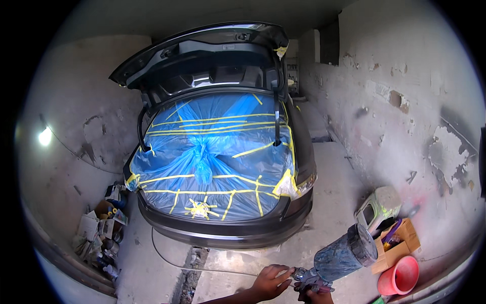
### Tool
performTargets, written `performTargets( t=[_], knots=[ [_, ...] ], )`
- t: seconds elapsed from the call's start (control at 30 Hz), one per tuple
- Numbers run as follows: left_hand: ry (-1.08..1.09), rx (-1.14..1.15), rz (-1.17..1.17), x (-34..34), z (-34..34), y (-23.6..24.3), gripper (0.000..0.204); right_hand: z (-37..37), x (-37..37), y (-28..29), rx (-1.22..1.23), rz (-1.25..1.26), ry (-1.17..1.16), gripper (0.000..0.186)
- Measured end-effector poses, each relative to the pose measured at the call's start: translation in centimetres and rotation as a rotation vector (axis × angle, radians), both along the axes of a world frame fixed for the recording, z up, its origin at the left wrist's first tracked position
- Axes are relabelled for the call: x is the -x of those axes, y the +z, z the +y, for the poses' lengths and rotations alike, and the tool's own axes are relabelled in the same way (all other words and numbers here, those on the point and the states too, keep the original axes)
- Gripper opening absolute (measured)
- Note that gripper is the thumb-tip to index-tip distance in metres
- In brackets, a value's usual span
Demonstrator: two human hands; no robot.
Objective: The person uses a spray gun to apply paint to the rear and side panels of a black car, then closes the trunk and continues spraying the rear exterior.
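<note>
My right hand [316, 295] grips the handle of a spray gun [306, 278] at the lower edge, with a large paint-smeared cup [339, 257] tipped toward the right. My left hand [273, 279] has its fingers curled at the gun's left end, touching a small fitting there. A thin hose [202, 268] runs along the floor and up behind my hands. Beyond them stands the rear of a dark car [217, 233], its tailgate [202, 55] raised and its opening covered with blue plastic sheeting [233, 162] crossed by yellow tape.
Cluttered boxes and containers [104, 230] line the left wall. At right are a pale plastic stool [379, 200], a cardboard box [392, 253] and a red bucket [397, 278]. A debris-filled channel [190, 276] crosses the floor below the car. A lit bulb [44, 137] hangs at left.
</note>
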State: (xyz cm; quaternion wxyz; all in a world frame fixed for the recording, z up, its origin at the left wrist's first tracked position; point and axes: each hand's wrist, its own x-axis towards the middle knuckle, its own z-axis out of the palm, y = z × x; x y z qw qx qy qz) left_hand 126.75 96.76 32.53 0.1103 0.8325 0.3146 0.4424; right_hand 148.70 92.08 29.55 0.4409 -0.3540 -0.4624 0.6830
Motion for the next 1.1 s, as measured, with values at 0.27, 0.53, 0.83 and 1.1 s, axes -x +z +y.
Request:
performTargets(
  t=[0.27,0.53,0.83,1.1],
  knots=[
    [0.091,-0.068,0.260,4.9,8.5,1.0,0.047,4.9,1.5,-4.6,-0.099,-0.436,-0.347,0.019],
    [0.619,-0.329,-0.361,30.3,36.0,19.2,0.013,10.3,4.9,-2.8,-0.013,-0.505,-0.715,0.023],
    [0.347,0.022,-1.147,43.2,53.3,45.0,0.056,13.5,10.0,1.9,0.040,-0.416,-0.913,0.025],
    [0.312,0.202,-1.321,44.3,60.8,51.0,0.052,13.6,13.1,3.8,0.032,-0.372,-1.024,0.027]
  ],
)
